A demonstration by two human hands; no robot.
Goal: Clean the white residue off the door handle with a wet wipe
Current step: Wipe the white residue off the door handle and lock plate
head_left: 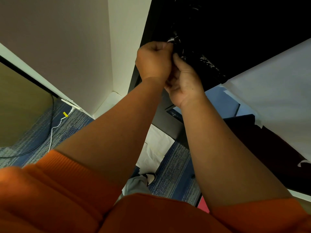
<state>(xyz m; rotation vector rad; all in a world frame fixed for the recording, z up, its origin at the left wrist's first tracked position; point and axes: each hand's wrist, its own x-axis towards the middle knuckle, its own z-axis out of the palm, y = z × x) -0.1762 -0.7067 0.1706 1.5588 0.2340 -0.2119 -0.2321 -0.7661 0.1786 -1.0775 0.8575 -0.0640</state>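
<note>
Fingers point(165, 46) pinch wipe point(171, 40) at black door point(244, 27); blue carpet point(178, 167), white wall point(121, 39).

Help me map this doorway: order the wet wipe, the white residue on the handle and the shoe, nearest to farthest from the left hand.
1. Wet wipe: in the left hand's fingers.
2. White residue: just right, on the door handle.
3. Shoe: far below, on the carpet.

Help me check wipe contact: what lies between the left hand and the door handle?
In the head view, a bit of white wet wipe shows between the left hand and the black door handle; the hand hides the rest.
</note>
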